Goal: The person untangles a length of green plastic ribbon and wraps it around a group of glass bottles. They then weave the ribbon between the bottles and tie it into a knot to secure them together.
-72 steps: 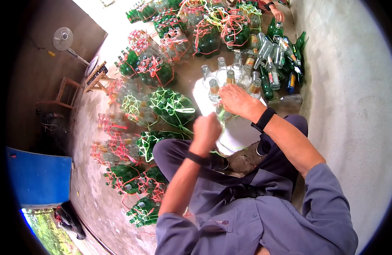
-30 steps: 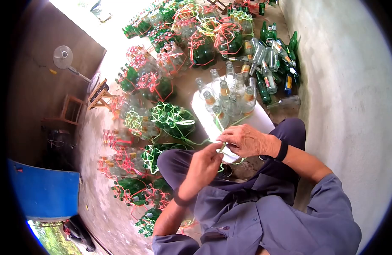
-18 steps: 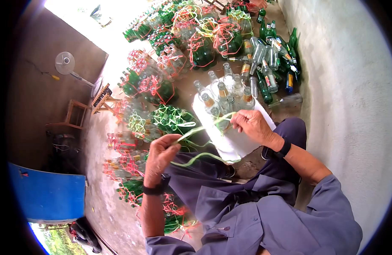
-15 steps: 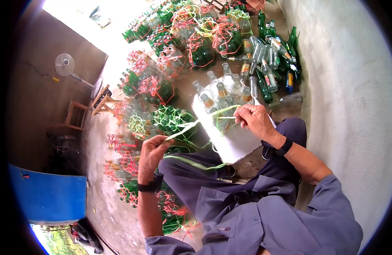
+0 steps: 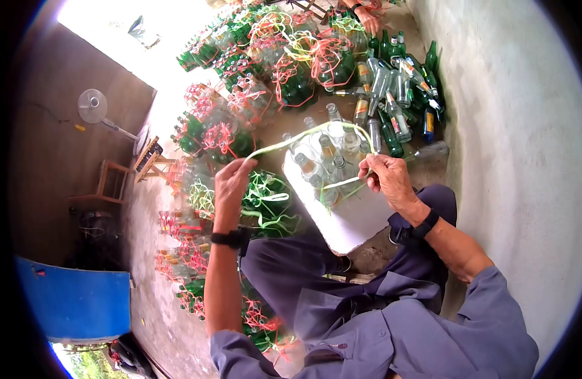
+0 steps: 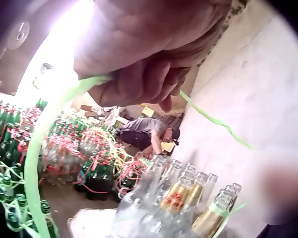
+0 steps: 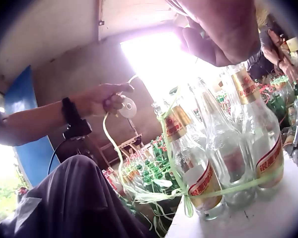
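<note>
At near left a blue panel stands by the dim wall, with a white fan farther off. To its right, bundles of bottles fill the floor, wound in red, green and yellow strips, apparently so that each group stands as one block. In front of them the left hand is raised, thumb and fingers pinched together on a pale green strip, probably to lift it clear of the glass. The strip arches over the bottle tops to the other hand, and another length, in the right wrist view, circles the lower bodies of the clear bottles and is gathered at the nearest one; that ring likely keeps them from spreading. They stand upright and close together on a white board in front of the person's knees, perhaps for a flat base within easy reach. At the board's right edge the right hand also pinches the strip, seemingly to give the left something to pull against. Farther right, loose bottles lie or stand heaped near the pale wall, without visible binding; another person's hand is beside the far ones.
</note>
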